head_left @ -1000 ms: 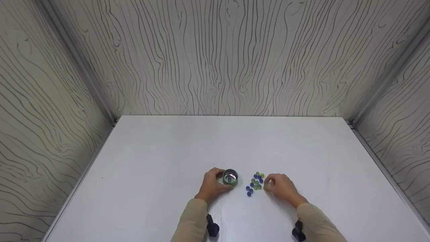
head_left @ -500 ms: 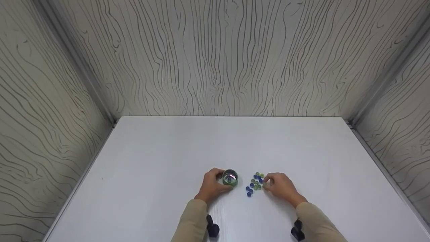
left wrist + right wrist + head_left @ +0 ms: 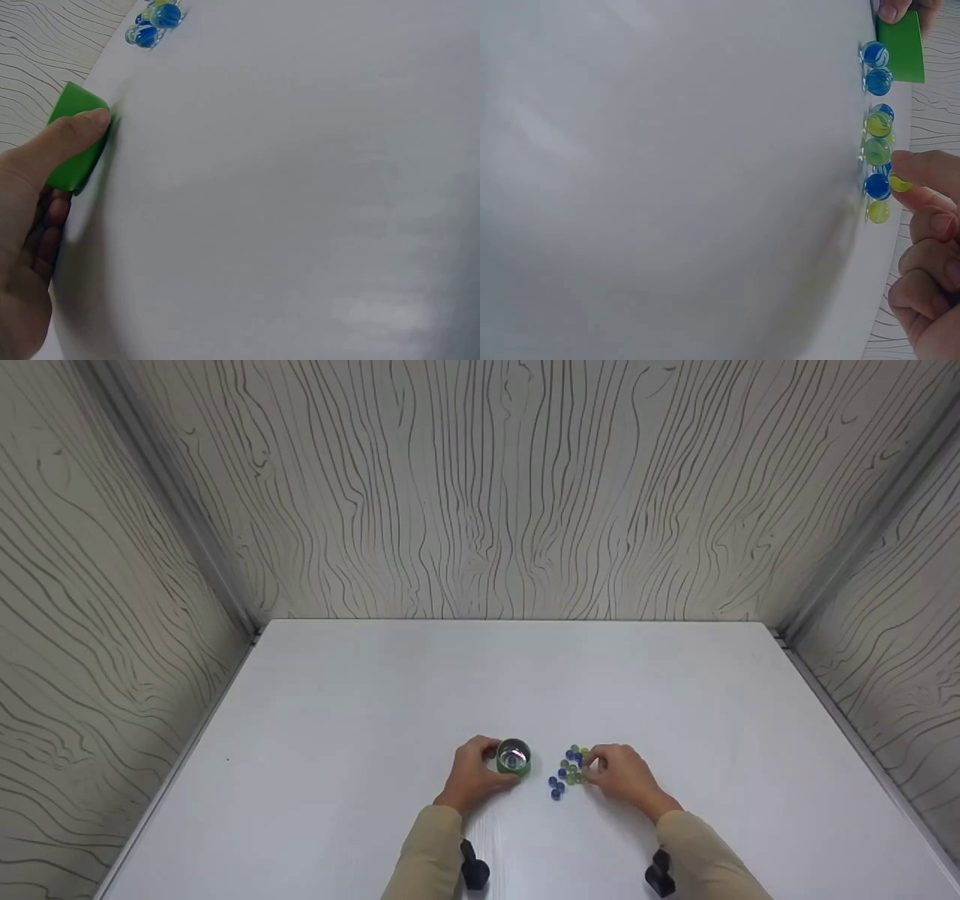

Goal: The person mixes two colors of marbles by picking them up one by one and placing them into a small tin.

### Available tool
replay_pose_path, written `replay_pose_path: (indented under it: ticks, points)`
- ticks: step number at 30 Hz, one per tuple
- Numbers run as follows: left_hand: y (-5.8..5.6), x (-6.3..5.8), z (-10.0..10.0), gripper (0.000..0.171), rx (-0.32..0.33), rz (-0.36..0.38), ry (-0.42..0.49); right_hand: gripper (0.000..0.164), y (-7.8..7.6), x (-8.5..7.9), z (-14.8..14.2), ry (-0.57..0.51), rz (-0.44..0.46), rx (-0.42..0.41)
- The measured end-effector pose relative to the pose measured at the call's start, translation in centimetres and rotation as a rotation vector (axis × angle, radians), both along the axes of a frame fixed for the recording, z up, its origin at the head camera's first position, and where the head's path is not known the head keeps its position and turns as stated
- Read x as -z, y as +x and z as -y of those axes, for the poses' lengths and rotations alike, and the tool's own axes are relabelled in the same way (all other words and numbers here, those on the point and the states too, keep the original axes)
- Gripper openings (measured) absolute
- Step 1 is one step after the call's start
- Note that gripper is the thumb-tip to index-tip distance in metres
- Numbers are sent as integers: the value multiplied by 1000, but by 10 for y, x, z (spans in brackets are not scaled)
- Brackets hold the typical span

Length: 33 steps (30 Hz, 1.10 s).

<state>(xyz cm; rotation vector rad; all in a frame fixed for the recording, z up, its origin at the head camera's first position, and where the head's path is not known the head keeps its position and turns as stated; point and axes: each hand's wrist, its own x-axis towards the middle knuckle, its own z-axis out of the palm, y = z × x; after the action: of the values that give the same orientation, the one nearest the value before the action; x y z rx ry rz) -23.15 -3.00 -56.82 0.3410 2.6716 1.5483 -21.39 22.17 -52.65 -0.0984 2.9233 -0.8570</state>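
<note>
My left hand (image 3: 474, 772) grips a small green cup (image 3: 504, 769) that stands on the white table, thumb on the near side. Something dark and a bright reflection show inside the cup. In the left wrist view the thumb lies along the wall of the cup (image 3: 79, 157). To the cup's right lies a loose cluster of blue and yellow-green glass marbles (image 3: 562, 773). At the cluster's right edge my right hand (image 3: 624, 777) pinches a yellow marble (image 3: 901, 182) between thumb and forefinger, beside a blue marble (image 3: 877, 186). The other fingers of that hand are curled.
The white table (image 3: 360, 697) reaches back to a wood-grain patterned wall (image 3: 480, 495), with similar walls at both sides. Dark wrist devices (image 3: 475, 874) sit under the sleeves (image 3: 426, 847).
My right hand has shifted slightly left, closer over the marbles. The left hand and the cup have stayed in place.
</note>
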Motion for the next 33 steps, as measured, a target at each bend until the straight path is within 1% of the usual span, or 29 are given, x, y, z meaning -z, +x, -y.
replay_pose_path:
  ticks: [10,17,24,29,33]
  points:
    - [0,0,-1,56,-5,7,-6,10,-4,-2,6,-12,34,13]
    - [-1,1,0,58,2,22,11,10,-3,-2,11,-36,19,5]
    - [-2,3,-1,56,5,14,-7,9,-4,-1,16,-39,-3,-17]
    - [-1,1,-1,55,2,21,-26,10,-5,-2,19,-47,13,-20]
    - [-2,1,-2,55,2,5,-41,11,-7,-3,22,-49,7,-31]
